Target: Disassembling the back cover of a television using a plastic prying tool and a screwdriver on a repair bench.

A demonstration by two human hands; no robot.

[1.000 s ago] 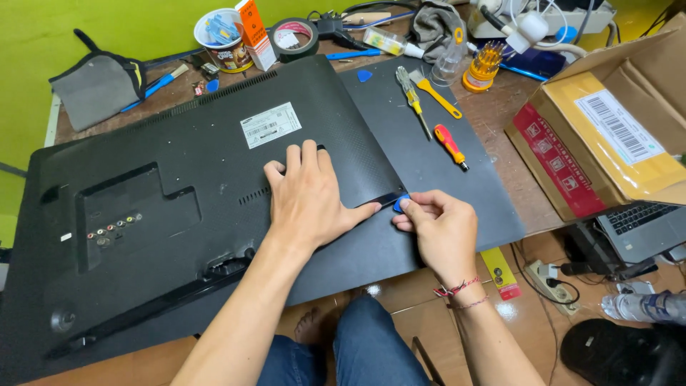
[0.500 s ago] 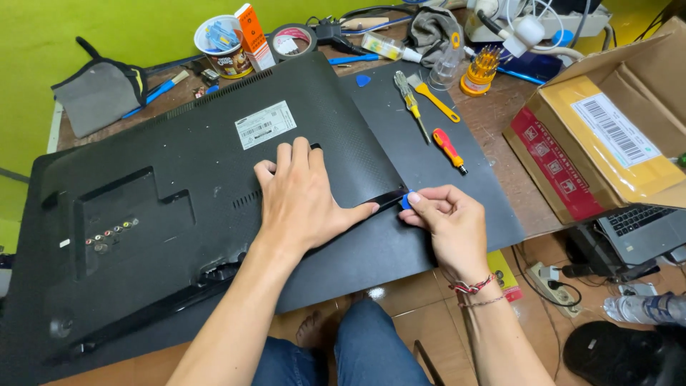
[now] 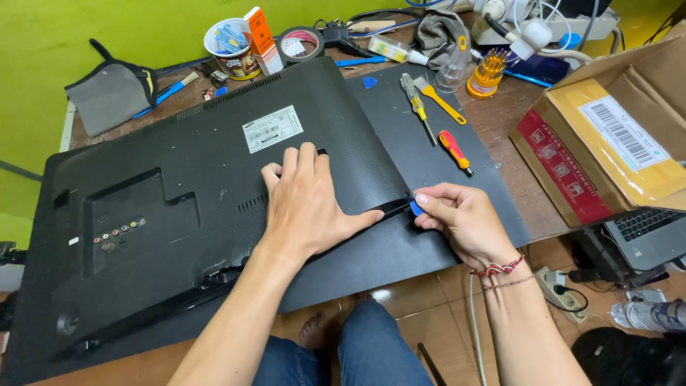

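— What have you got under the hands?

— My left hand lies flat on the black back cover of a flat screen, fingers spread wide and holding nothing, thumb stretched along the cover's lower edge. The screen lies face down on a dark mat, and it takes up most of the wooden surface.

— And the right?

— My right hand is just beside the cover's edge. Its fingers pinch a small blue pick, and the tip sits at the seam where the cover meets the frame, close to my left thumb.

— Anything around it?

— On the mat, well apart from my hands, lie a yellow screwdriver, a yellow-handled brush and a red screwdriver. A second blue pick lies near the mat's far edge. An open cardboard box stands to the right.
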